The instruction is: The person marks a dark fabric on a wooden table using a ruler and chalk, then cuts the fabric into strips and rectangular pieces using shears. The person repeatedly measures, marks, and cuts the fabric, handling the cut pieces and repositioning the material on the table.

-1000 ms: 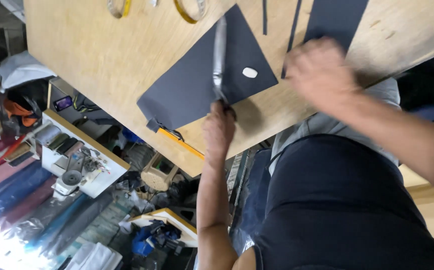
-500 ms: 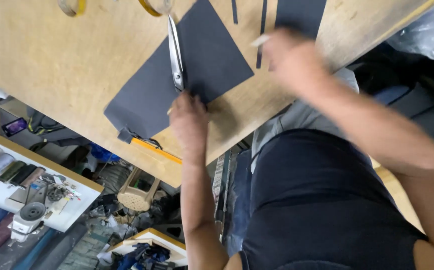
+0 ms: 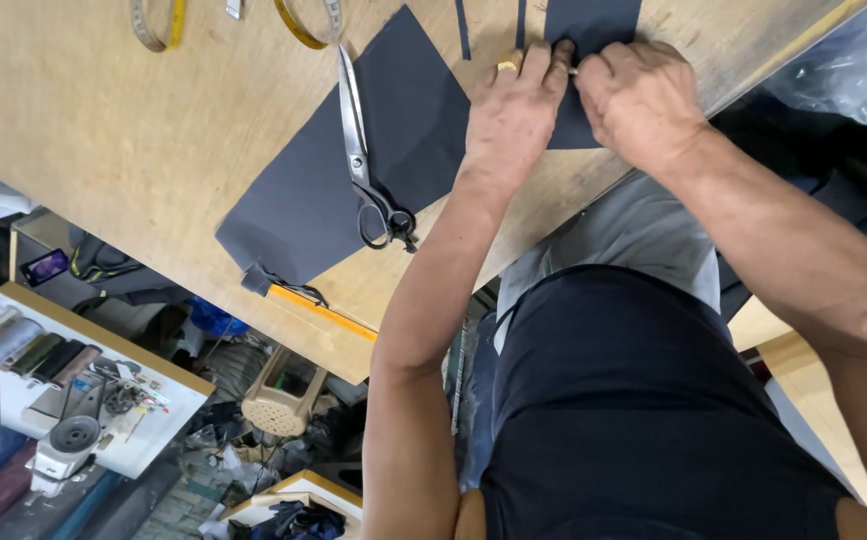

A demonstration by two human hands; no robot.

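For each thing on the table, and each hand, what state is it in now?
Scissors: closed, lying flat on the large dark sheet.
Small dark piece: flat, pressed down by both hands.
Left hand: fingers on the small piece.
Right hand: fingers on the small piece.
Measuring tape: lying loose.

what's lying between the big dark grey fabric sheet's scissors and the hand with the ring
In the head view, only dark grey fabric sheet lies between the long steel scissors and the left hand.
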